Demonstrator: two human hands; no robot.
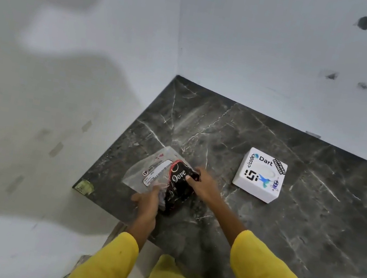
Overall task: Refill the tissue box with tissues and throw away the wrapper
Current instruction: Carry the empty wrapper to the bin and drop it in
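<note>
A clear plastic wrapper with a white label lies on the dark marble counter, near its left edge. Over it sits a black pack printed "Dove". My left hand pinches the wrapper's near end beside the pack. My right hand grips the pack's far right end. A white square tissue box, covered with stickers and with an oval slot on top, stands to the right, apart from both hands.
White walls close the counter at the back and on the left. The counter's left edge drops off beside the wrapper, with a yellowish tape patch at its corner. My yellow sleeves cross the front.
</note>
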